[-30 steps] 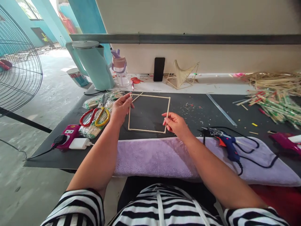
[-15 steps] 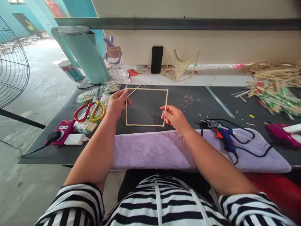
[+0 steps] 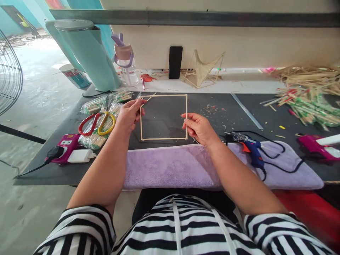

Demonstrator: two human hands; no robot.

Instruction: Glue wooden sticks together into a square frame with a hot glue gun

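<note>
Between my hands is a square frame of thin wooden sticks, held above the dark tabletop. My left hand pinches its upper left corner between thumb and fingers. A short loose-looking stick slants up from that same corner; whether it is joined there I cannot tell. My right hand is closed on the frame's right side, a little above the lower right corner. Just left of my left hand lie scissors with one red and one yellow handle, on top of plastic-wrapped bundles of sticks.
A blue glue gun with a black cord rests on the purple cloth. Behind stand a teal jug, a bottle, a phone and a stick model. Loose sticks heap at right; a power strip sits left.
The whole scene has shifted slightly up and left in the view. Both hands keep their hold on the stick frame, with the right fingers a little further round its side.
</note>
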